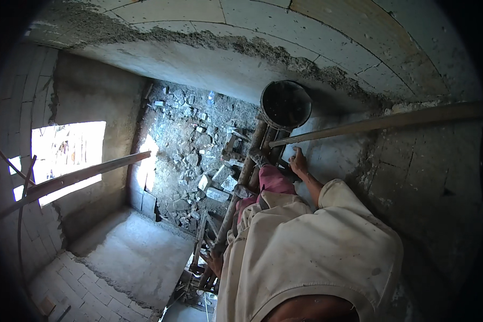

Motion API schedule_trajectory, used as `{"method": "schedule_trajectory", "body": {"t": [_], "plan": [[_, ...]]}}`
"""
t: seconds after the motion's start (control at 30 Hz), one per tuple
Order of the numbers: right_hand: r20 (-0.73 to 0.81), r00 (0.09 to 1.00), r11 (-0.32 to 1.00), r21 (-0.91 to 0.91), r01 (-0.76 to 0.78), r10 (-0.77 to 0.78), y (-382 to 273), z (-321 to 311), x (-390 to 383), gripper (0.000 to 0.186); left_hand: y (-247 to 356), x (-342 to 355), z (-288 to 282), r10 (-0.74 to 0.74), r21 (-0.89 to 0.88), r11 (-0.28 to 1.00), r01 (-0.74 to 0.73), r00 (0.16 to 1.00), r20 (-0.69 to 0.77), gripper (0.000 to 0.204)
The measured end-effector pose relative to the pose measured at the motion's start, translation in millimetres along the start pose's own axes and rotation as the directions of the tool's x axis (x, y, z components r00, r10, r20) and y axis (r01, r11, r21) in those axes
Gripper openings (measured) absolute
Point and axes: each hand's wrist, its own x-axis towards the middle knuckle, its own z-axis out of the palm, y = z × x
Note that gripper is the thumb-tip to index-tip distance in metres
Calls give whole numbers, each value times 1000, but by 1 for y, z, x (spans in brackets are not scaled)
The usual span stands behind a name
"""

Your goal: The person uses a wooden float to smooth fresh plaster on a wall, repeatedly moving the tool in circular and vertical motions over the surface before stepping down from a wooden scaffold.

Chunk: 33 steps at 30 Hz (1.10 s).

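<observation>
My left hand [216,263] is low in the view beside my clothing, its fingers curled over a wooden pole [245,172] of the narrow platform under me. Part of that hand is hidden. My right hand [298,161] hangs by the plastered wall, nothing in it, with fingers loosely bent and apart. Just beyond it, a long wooden beam [381,124] slants toward the right. A round black bucket [263,101] stands at the far end of the poles; its inside is too dark to make out. My feet [258,158] rest on the poles.
Far below, rubble and broken blocks [217,194] cover the ground. Another beam [91,175] crosses in front of a bright window opening [70,147] at left. Partly plastered block walls [198,59] rise on several sides. More timber pieces [201,236] stand near my left hand.
</observation>
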Motion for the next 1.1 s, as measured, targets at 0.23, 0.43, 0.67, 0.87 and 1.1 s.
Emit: {"method": "schedule_trajectory", "body": {"t": [0.23, 0.43, 0.67, 0.87, 1.1], "plan": [[202, 913, 905, -171, 389, -355, -38, 24, -11, 56, -26, 1, 1, 53, -102, 993, -56, 998, -34, 78], [412, 815, 864, -116, 489, -406, -53, 60, -7, 57, -97, -16, 14, -14, -264, 964, -20, 992, -124, 80], [634, 767, 889, -290, 355, -100, -75, 126, -99, 57, -249, -66, 27, -365, -439, 868, 234, 899, -243, 84], [822, 514, 531, -329, 781, -246, -64, 179, -82, 54, -288, -127, 41, -534, -761, 641, 102, 771, -347, 82], [862, 507, 471, -442, 764, -14, -162, 230, -130, 53, -264, -164, 139, -653, -933, 336, -131, 681, -331, 81]]}}
